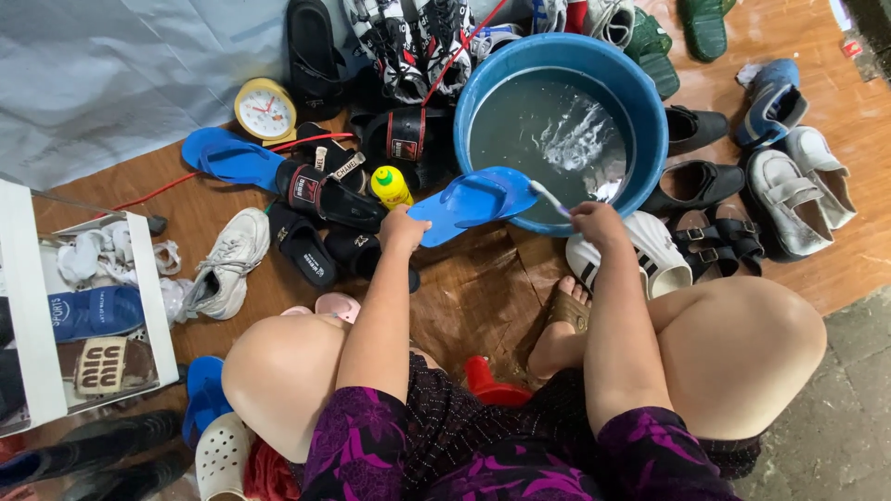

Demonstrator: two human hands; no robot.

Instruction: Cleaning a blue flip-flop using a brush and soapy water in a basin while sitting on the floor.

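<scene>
My left hand [402, 229] grips the heel end of a blue flip-flop [473, 199], held level over the near rim of a blue basin [650, 111] full of soapy water. My right hand [597, 221] is closed on a small white brush [549, 197] whose head touches the flip-flop's toe end. I am squatting, with my knees at either side and one bare foot [561, 325] on the brown floor sheet.
Several shoes and sandals ring the basin: a white sneaker [223, 264], another blue flip-flop [227, 158], black sandals [325, 190], black and white shoes at right [789, 186]. A yellow clock [264, 109], a yellow bottle [391, 186] and a white shoe rack [37, 315] are at left.
</scene>
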